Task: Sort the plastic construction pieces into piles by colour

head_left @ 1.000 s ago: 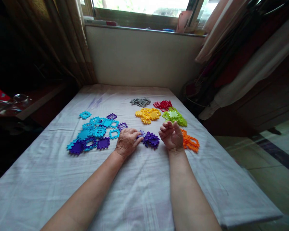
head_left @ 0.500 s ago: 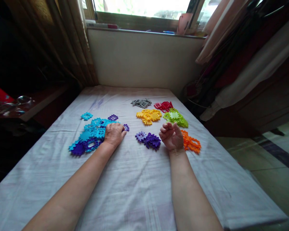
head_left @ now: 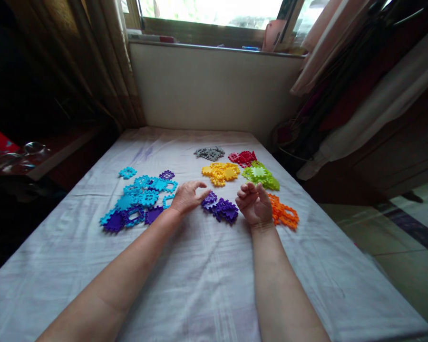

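**Left hand (head_left: 189, 195) hanging open beside the purple pieces (head_left: 224, 210)**

Nearest, a cloth-covered surface (head_left: 207, 280) is carrying all the toothed pieces. Just beyond its bare front, the purple pieces are lying between the two hands. The left hand is keeping fingers and thumb parted, with nothing visible in its grip; whether the thumb is touching the closest piece, I cannot tell. The right hand (head_left: 254, 204) is lying palm up, fingers loosely curling, apparently holding nothing, beside the orange pieces (head_left: 278, 209). On the left, light-blue pieces (head_left: 126, 202) are overlapping purple squares (head_left: 114, 222).

These are looking like thin, stiff plastic: probably light, fairly smooth and hard to break, though the teeth may be catching on neighbours. Pinching one piece by opposite edges is seeming surest; framed ones are also offering an inner rim.

Farther off, yellow pieces (head_left: 221, 173) and green pieces (head_left: 266, 178) are sitting, then red pieces (head_left: 248, 158) and grey pieces (head_left: 210, 153) nearer the wall (head_left: 214, 90).
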`<state>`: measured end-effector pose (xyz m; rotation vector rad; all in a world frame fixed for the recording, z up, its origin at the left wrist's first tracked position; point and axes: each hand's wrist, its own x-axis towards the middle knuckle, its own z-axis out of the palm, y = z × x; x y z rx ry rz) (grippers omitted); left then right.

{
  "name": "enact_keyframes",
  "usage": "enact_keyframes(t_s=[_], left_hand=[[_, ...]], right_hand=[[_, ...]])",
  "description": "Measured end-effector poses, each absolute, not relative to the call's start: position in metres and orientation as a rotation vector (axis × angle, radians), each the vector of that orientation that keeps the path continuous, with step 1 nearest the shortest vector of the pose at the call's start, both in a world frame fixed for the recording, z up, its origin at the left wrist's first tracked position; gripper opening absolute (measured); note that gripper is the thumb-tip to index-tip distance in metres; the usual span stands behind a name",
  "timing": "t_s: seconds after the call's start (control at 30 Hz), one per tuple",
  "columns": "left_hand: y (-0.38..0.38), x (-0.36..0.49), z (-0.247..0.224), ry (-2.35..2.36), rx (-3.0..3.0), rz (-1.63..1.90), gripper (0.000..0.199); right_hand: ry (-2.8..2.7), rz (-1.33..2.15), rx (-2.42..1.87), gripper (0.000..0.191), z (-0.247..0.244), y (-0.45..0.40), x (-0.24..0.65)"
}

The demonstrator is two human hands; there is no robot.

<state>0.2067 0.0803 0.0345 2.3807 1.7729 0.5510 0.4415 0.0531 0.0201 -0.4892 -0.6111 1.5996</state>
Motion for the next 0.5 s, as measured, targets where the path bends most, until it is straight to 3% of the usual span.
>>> enact_keyframes(t_s=[0.23, 0.5], left_hand=[[0.135, 0.133, 0.051, 2.300, 2.106, 0.277, 0.046], [0.159, 0.116, 0.049, 2.389, 1.957, 0.113, 0.041]], right_hand=[[-0.574, 1.622, -0.496, 0.018, 0.019, 0.055, 0.440], [-0.622, 1.612, -0.500, 0.017, 0.017, 0.056, 0.441]])
